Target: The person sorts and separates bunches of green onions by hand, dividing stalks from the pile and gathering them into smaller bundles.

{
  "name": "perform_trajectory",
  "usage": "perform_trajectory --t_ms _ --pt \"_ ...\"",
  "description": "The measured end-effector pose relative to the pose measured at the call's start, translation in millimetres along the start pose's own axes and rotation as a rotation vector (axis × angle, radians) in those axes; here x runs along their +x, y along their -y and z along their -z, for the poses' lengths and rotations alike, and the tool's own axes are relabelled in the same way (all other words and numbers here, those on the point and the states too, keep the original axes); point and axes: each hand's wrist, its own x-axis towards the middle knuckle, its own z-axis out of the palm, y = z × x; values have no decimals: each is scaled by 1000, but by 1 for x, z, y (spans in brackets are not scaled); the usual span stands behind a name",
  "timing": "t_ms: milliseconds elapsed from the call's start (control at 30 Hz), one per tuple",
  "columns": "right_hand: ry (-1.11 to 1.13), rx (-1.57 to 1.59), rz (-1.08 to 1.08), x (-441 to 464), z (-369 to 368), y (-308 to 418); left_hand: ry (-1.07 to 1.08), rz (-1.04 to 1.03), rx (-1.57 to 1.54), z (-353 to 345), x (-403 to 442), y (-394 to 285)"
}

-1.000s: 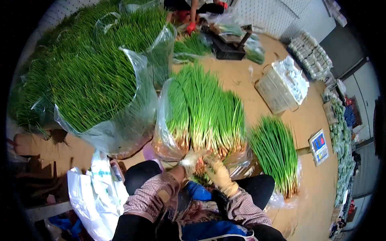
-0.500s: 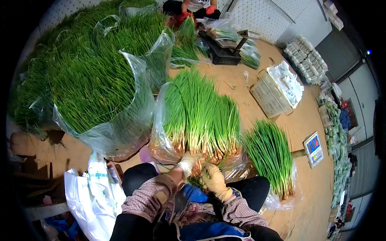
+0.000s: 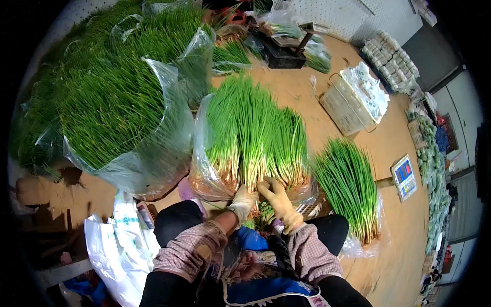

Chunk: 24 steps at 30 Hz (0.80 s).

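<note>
A wide bunch of green scallions [image 3: 250, 123] lies on clear plastic in front of me, with pale stems and reddish-brown roots toward me. My left hand [image 3: 242, 201], in a pale glove, is closed at the root ends of the middle stems. Just to its right, my right hand [image 3: 280, 203], in a cream glove, grips the same root ends with curved thumb and fingers; the tips are partly hidden. Loose trimmings [image 3: 263, 214] lie below and between the hands. A separate pile of scallions [image 3: 350, 187] rests on plastic to the right.
Large plastic bags full of scallions [image 3: 110, 107] fill the left. A black scale [image 3: 284, 53], a cream basket [image 3: 348, 112] and a small display unit [image 3: 404, 177] stand on the brown floor [image 3: 394, 220]. White bags [image 3: 120, 250] lie lower left. A partly visible person sits at the back.
Both hands have moved up to the root ends of the middle scallions, the right one reaching farther forward. The camera view has shifted slightly. The person at the back has lowered their scallions.
</note>
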Motion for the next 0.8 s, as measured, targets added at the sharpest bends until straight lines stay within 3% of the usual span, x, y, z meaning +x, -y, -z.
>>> perform_trajectory --t_ms 67,133,233,333,400,467,500,533,600,633,667,733,800 --pt "0 -62 -64 -3 -10 9 -91 -157 -167 -6 6 11" --pt "31 33 -2 3 -16 -4 -38 -246 -104 -8 19 21" --pt "-19 -120 19 4 -15 8 -112 -439 -146 -22 43 64" --pt "-95 -214 56 17 -11 -21 -38 -322 97 -24 18 49" --pt "-11 -6 -51 20 -6 -22 47 -190 174 -30 15 47" --pt "-33 7 16 9 3 -10 249 -589 -213 -35 19 46" --pt "-5 316 -109 -1 8 10 313 -621 60 -15 7 22" --pt "23 626 -231 -8 13 20 340 -315 78 -7 -5 -15" --pt "49 790 -229 -12 21 18 295 -78 -247 9 0 -34" --pt "23 801 -202 -16 22 17 144 -115 -141 19 -7 -32" --pt "-2 810 -175 -21 22 20 276 -262 -282 20 -2 -32" --pt "76 873 -197 -32 22 21 526 -257 -590 8 1 -31" --pt "159 956 -222 -43 15 22 648 -245 -476 12 -2 -28"
